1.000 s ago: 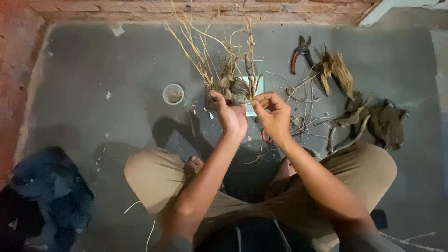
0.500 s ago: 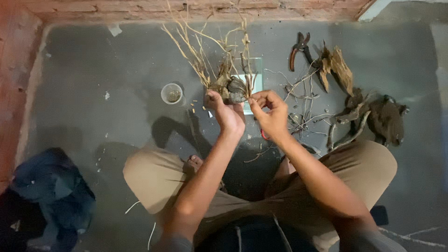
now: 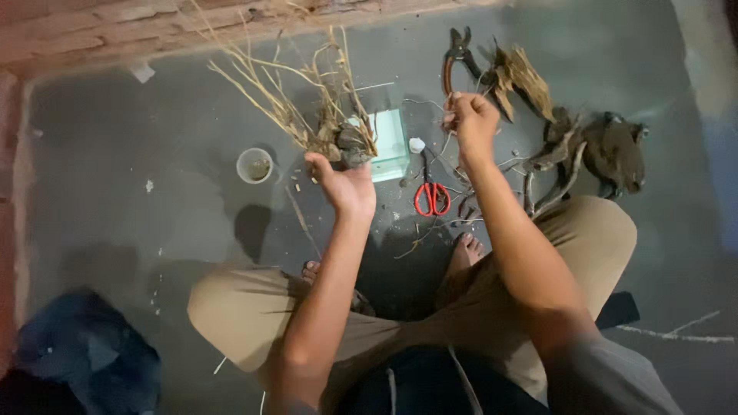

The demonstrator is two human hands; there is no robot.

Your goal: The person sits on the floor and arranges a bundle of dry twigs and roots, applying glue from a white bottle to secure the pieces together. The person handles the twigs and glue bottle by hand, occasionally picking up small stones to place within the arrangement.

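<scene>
I sit cross-legged on the grey floor (image 3: 138,200), my tan trousers (image 3: 254,307) filling the lower part of the view and a brick wall (image 3: 100,31) running along the top. A dark heap of cloth (image 3: 84,357) lies by my left knee. To my right, a pile of brown dried roots and leaves (image 3: 592,146) spreads over the floor. My left hand (image 3: 346,184) is closed around the base of a bundle of dry twigs (image 3: 307,107), which fans up and leftward toward the wall; the clump at its bottom sits against my fingers. Just behind the bundle stands a small pale green glass box (image 3: 388,142). My right hand (image 3: 470,119) is raised, well apart from the left, fingers pinched tight on a thin strand too fine to make out. Beyond it lie dark pliers (image 3: 455,54). Red-handled scissors (image 3: 432,192) rest between my hands, beside a small white lump (image 3: 416,144). A little round cup (image 3: 254,165) stands left of the bundle.
</scene>
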